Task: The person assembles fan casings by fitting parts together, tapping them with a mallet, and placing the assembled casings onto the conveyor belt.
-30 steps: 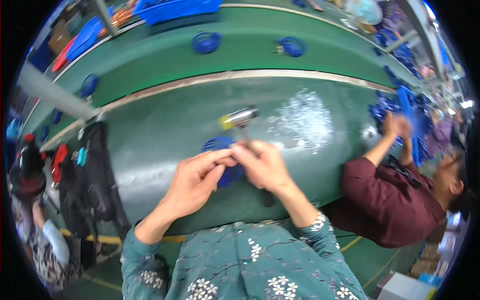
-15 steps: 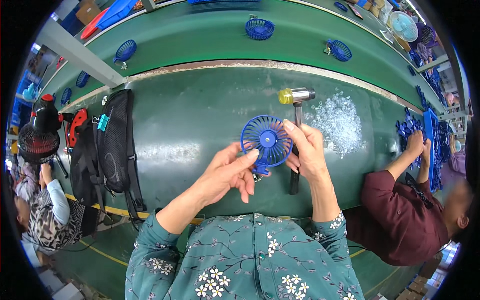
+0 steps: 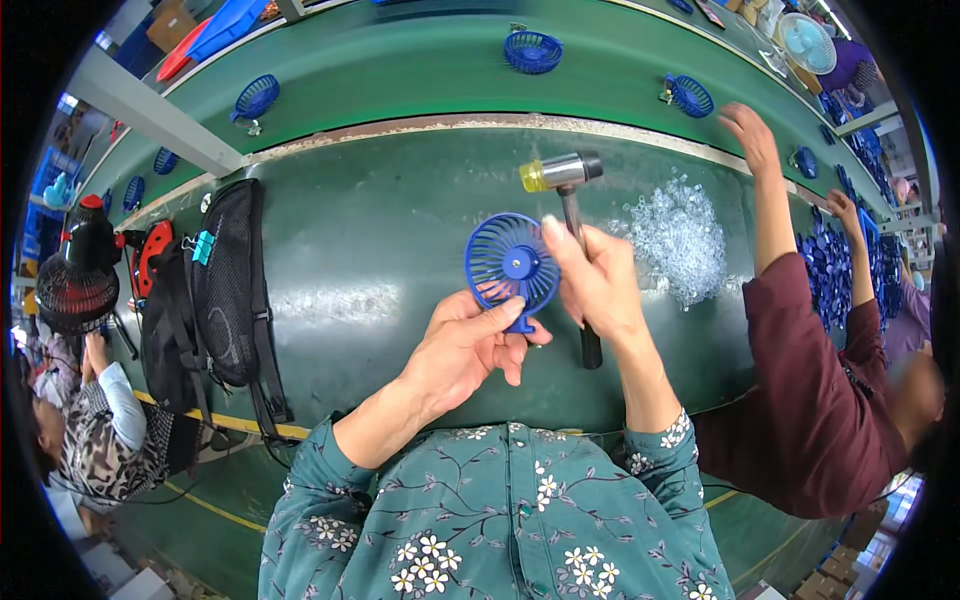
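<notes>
A small blue fan with a round slatted grille is held upright above the green bench. My left hand grips its handle from below. My right hand holds the fan's right edge, fingers on the grille rim. Just behind my right hand lies a mallet with a yellow and dark head and a black handle, flat on the bench and partly hidden by that hand.
A heap of small clear plastic parts lies to the right. A black mesh bag lies at left. Blue fan grilles ride the green belt behind. A co-worker's arm in a maroon sleeve reaches across at right.
The fan has been lifted and turned so its grille faces me, with both hands closer to my body. The co-worker's arm now stretches up toward the belt.
</notes>
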A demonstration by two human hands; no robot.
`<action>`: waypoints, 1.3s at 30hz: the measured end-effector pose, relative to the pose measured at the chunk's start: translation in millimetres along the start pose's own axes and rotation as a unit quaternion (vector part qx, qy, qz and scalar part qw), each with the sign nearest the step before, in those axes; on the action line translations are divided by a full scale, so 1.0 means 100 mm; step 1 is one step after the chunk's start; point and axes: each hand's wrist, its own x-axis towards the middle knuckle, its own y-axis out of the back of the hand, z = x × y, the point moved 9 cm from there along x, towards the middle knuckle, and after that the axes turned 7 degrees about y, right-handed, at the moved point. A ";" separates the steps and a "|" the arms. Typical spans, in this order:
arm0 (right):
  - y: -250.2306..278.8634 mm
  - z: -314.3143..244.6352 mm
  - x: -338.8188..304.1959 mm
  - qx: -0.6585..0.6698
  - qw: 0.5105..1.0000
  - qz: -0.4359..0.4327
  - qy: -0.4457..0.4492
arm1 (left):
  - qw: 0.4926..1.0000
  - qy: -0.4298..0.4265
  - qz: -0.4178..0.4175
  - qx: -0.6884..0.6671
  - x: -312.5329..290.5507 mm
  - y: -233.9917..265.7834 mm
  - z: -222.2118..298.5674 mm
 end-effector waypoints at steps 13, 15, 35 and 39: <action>-0.18 0.10 -0.60 -0.082 0.993 -0.084 0.014 | 0.997 -0.073 0.027 -0.006 -0.02 0.10 0.19; -0.15 0.00 -0.61 -0.135 0.987 -0.085 0.026 | 0.996 -0.088 0.032 0.012 -0.02 0.08 0.20; -0.32 -0.42 -0.71 -0.297 0.913 -0.067 0.271 | 0.996 0.002 0.082 0.015 0.01 0.19 -0.01; -0.46 -0.47 -0.73 -0.376 0.872 -0.083 0.303 | 0.992 0.058 0.107 0.030 -0.05 0.20 -0.06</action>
